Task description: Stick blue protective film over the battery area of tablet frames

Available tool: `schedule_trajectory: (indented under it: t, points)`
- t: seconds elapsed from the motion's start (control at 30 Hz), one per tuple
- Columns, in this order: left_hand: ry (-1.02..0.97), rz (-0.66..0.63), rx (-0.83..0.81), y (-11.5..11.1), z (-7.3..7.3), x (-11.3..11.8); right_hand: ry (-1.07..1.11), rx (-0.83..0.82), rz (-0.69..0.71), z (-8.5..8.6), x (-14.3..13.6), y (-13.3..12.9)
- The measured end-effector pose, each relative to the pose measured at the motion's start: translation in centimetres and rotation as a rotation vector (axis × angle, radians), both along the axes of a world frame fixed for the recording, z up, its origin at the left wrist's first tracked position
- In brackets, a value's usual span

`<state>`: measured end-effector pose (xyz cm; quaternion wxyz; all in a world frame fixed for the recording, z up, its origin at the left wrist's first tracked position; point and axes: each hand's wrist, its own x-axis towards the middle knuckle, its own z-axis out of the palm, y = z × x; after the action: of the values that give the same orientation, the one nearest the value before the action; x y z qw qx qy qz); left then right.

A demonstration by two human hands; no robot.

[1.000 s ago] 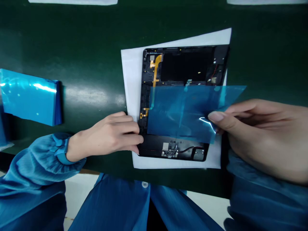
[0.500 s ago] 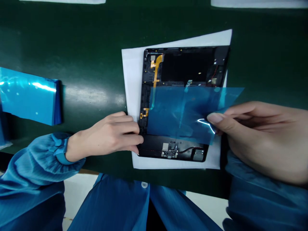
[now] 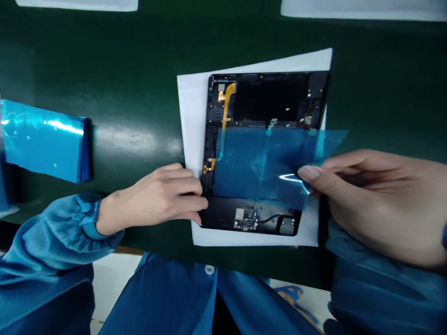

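An opened black tablet housing (image 3: 268, 100) with orange flex cables and a small circuit board lies on a white sheet (image 3: 192, 116). Over its lower middle spreads a translucent blue film (image 3: 244, 163), whose right part sticks out past the housing. My right hand (image 3: 377, 195) pinches the film near its right side between thumb and fingers. At the housing's lower left edge, my left hand (image 3: 164, 195) rests with curled fingers gripping that edge. Part of the film is hidden behind my right fingers.
A stack of blue film sheets (image 3: 42, 139) lies at the left on the dark green table (image 3: 139, 56). Two white sheets (image 3: 77, 3) (image 3: 363, 9) show at the far edge of view.
The view has shifted slightly. Both hands keep their holds, and the film's bright reflection has changed shape near my right thumb.
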<state>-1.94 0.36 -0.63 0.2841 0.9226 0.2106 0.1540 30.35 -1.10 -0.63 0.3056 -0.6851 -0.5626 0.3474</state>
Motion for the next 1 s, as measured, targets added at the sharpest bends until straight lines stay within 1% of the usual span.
schedule_trajectory:
  t: [0.13, 0.33, 0.5, 1.0]
  points:
    - [-0.015, 0.000, 0.007, 0.02, -0.07, -0.05, 0.007, 0.001, -0.012, -0.10, -0.10, -0.04]
    - [0.024, 0.002, -0.002, -0.03, 0.07, -0.10, -0.005, -0.014, -0.046, -0.17, -0.11, -0.11]
    - [0.013, 0.006, 0.007, -0.08, 0.00, -0.10, 0.033, -0.033, -0.031, -0.21, -0.09, 0.04]
    - [0.010, 0.016, 0.003, -0.15, -0.04, -0.20, 0.024, -0.010, 0.036, 0.11, -0.53, 0.65]
